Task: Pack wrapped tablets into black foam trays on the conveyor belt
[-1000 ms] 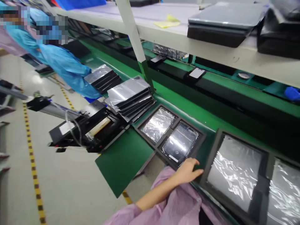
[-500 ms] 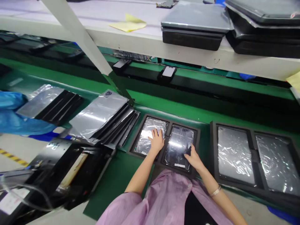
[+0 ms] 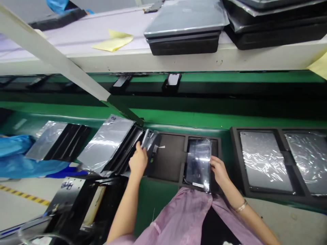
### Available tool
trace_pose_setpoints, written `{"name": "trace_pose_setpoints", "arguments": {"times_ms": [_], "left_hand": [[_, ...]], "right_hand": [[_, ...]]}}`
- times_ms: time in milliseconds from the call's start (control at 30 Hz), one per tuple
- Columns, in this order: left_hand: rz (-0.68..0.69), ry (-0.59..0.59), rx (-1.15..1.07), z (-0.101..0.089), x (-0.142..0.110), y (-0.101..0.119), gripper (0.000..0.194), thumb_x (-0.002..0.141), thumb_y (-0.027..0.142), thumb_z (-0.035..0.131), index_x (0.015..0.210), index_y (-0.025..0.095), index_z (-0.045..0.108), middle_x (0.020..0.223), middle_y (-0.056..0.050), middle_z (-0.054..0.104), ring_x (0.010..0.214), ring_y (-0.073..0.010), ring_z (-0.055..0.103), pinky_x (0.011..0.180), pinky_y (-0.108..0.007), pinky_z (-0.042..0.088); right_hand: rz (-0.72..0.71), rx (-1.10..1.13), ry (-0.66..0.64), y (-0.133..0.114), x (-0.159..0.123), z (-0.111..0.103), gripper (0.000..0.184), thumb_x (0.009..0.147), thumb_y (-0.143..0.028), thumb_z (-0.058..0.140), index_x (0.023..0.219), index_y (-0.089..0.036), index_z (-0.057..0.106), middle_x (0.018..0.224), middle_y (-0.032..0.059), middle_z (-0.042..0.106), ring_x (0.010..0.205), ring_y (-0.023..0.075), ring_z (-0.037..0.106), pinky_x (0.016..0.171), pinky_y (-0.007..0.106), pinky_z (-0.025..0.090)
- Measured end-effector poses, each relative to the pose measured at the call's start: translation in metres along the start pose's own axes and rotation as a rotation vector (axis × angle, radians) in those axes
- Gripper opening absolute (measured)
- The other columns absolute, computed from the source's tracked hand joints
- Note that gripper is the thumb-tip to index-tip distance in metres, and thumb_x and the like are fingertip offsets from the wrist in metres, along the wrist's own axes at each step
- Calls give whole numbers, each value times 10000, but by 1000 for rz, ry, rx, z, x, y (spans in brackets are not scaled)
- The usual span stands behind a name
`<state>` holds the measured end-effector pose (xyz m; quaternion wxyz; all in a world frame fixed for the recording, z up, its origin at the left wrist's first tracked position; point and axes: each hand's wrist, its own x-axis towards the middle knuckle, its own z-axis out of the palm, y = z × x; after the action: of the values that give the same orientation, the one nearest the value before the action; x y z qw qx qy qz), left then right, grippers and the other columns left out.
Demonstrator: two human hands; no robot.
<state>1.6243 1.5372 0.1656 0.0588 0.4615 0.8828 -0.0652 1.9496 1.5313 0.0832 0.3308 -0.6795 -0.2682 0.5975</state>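
Two hands work at a black foam tray [image 3: 182, 160]: my left hand [image 3: 138, 162] pinches a film-wrapped tablet [image 3: 151, 139], tilted on edge over the corner of the left compartment [image 3: 167, 158], beside a stack of wrapped tablets [image 3: 106, 143]. My right hand [image 3: 219, 172], fingers loosely curled, touches the right edge of another wrapped tablet [image 3: 198, 163], lying flat in the right compartment [image 3: 215, 149], long axis pointing away from me.

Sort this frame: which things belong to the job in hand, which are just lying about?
Job in hand: left hand holding a bagged device; right hand on a bagged tablet; black foam tray.
Lying about: stacked bagged devices; yellow paper on the shelf; black boxes.
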Motion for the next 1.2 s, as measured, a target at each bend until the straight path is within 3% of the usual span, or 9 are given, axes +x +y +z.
{"name": "trace_pose_setpoints", "arguments": {"times_ms": [167,267,367,533,733,900,1000,1100,1200], "left_hand": [[-68,-111,-136,2,26,-36,570,948,433,402,1404,95,351,1257,-242,600,1132,-397,599,922,-514,484],[-120,-106,-100,8,28,-33,522,949,354,382,1414,119,353,1245,-241,606,1106,-401,613,900,-528,487],[-136,-91,-85,10,27,-30,512,945,349,369,1409,133,365,1237,-238,612,1091,-400,620,887,-527,490],[-150,-66,-52,8,27,-27,518,948,389,345,1400,138,374,1249,-224,611,1083,-394,624,877,-514,494],[-116,-62,-2,7,22,-19,492,953,368,341,1374,116,387,1182,-224,644,1039,-388,644,857,-491,499],[-43,-63,57,3,12,-11,445,962,318,339,1345,101,399,1081,-217,681,975,-372,668,825,-465,503],[54,-102,83,1,-3,2,403,964,300,335,1298,99,436,1017,-189,695,914,-341,679,798,-434,510],[193,-98,41,15,-25,29,376,961,294,335,1258,118,483,1110,-170,660,953,-301,653,780,-390,521],[303,-10,-43,49,-43,63,424,958,325,358,1292,103,496,1251,-182,580,1108,-301,561,875,-381,503]], "right_hand": [[-434,-237,-277,-18,-37,48,695,703,-349,580,1352,-150,431,1112,116,505,701,150,546,758,391,526],[-686,-596,-329,-29,-46,78,687,797,-235,526,1454,-200,328,1357,178,370,855,194,582,846,456,534],[-853,-888,-419,-39,-45,100,505,889,-270,477,1388,-206,436,1534,156,213,1082,279,571,844,458,549],[-962,-1170,-465,-43,-35,128,331,947,-418,419,1124,-209,606,1596,53,161,980,280,608,803,477,531],[-1040,-1246,-440,-29,-24,147,365,954,-490,400,1095,-233,618,1570,28,254,969,276,604,803,462,498],[-1059,-1270,-436,-26,-19,148,362,955,-483,407,1107,-234,621,1556,22,291,969,278,604,819,453,492],[-1037,-1218,-421,-34,-25,135,381,960,-478,389,1057,-204,636,1524,53,349,994,288,588,827,458,500],[-975,-1059,-355,-42,-34,100,337,946,-426,426,975,-166,637,1468,108,414,1063,308,561,903,493,489],[-857,-777,-232,-38,-37,52,316,863,-266,512,1151,-146,565,1557,148,201,1291,324,439,1047,499,413]]}}
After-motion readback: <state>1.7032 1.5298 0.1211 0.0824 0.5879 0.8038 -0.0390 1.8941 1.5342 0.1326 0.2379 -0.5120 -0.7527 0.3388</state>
